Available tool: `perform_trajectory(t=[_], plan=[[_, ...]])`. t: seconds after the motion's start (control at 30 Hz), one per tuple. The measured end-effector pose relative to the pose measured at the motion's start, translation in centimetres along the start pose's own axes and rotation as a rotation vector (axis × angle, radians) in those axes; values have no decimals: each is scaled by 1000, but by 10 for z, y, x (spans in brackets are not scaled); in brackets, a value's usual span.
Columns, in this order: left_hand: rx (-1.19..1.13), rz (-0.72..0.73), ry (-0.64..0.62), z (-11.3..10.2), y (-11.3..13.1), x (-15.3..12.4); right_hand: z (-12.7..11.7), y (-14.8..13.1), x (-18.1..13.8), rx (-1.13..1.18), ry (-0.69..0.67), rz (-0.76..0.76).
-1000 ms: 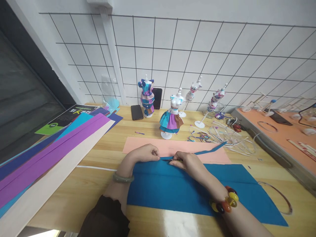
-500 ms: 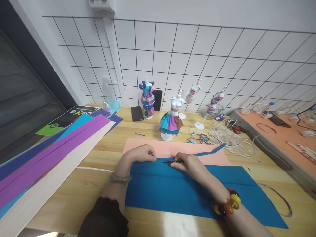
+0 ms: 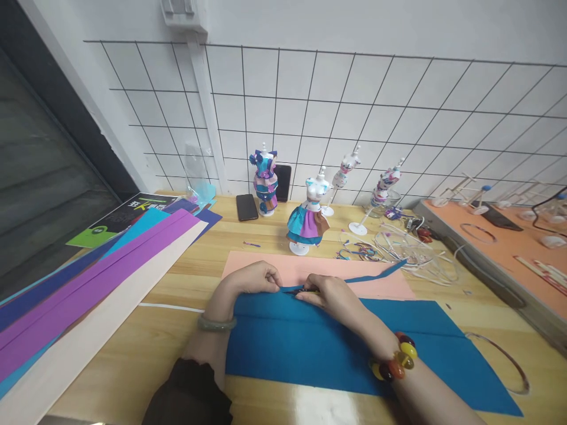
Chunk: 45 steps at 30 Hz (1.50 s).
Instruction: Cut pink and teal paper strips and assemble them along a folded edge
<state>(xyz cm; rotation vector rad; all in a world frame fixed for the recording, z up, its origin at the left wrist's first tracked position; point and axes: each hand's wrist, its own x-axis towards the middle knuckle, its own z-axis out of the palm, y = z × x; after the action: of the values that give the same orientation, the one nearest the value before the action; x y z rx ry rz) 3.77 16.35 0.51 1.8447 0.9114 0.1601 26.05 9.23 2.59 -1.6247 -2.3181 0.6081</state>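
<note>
A teal sheet [image 3: 319, 348] lies flat on the wooden table [image 3: 186, 277], with a pink sheet [image 3: 328, 268] behind it. My left hand [image 3: 254, 277] is closed and pinches the teal sheet's far edge. My right hand [image 3: 325, 292] is closed on small dark scissors [image 3: 295, 291], whose blades sit at that edge, pointing toward my left hand. A thin teal strip [image 3: 376, 273] trails off to the right from the cut, over the pink sheet.
Long purple, blue and cream sheets [image 3: 88, 289] lie at the left. Small dressed mannequins [image 3: 308, 218] and two phones [image 3: 247, 206] stand at the back by a wire grid wall. White strips and scraps [image 3: 398, 248] lie right; an orange board [image 3: 509, 236] borders the table.
My right hand and the scissors have moved left along the teal sheet's far edge, closer to my left hand. The cut strip has grown longer. The view has tilted down slightly.
</note>
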Motion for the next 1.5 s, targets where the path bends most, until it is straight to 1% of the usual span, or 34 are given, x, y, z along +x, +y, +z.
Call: perform_trajectory(t=[0.17,0.37,0.57,0.93,1.3,1.5], plan=[[0,6,9,-1,-1,0,2,0,3,-45,1,-23],[24,26,25,0,3,-1,8,4,6,-49,5,-46],[39,21,27,0,2,-1,12,2,11,-50,5,-51],[55,26,33,-1,7,-4,13,3,10,-14,19,-43],[16,36,24,0,1,-1,16,3,7,66,35,-43],[-18,24,11,-7,0,-7,16,3,6,81,54,-49]])
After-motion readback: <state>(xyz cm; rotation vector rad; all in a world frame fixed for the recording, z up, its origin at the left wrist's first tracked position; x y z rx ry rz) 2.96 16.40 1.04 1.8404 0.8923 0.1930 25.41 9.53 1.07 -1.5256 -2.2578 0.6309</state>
